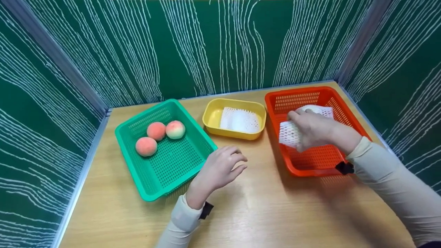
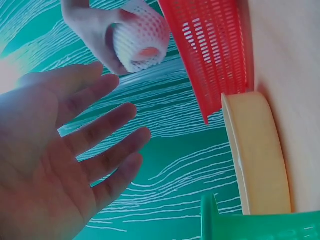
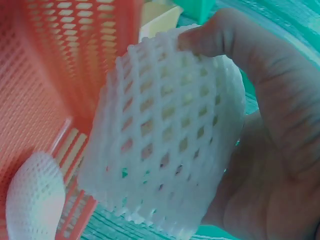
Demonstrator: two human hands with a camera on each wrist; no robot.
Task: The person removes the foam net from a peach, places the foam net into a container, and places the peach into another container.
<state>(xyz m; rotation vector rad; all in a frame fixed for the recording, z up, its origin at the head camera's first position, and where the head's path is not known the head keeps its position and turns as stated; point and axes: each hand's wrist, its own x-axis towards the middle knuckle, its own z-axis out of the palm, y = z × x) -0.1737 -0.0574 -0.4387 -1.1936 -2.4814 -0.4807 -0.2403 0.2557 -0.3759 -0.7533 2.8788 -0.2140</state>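
Observation:
My right hand [image 1: 311,129] grips a peach wrapped in a white foam net sleeve [image 3: 165,130], over the red basket [image 1: 293,168]. The peach's pink skin shows through the sleeve's open end in the left wrist view. Another white foam net [image 3: 35,195] lies inside the red basket, partly behind the hand in the head view. My left hand [image 1: 222,168] holds nothing and hovers by the right rim of the green basket [image 1: 172,186], its fingers spread and relaxed in the left wrist view.
In the green basket lie three bare peaches [image 1: 146,146]. A yellow tub [image 1: 212,117] between the baskets holds white foam nets [image 1: 239,120]. Green panels [image 1: 220,48] with white wavy lines enclose the wooden table [image 1: 258,206] at the back and sides.

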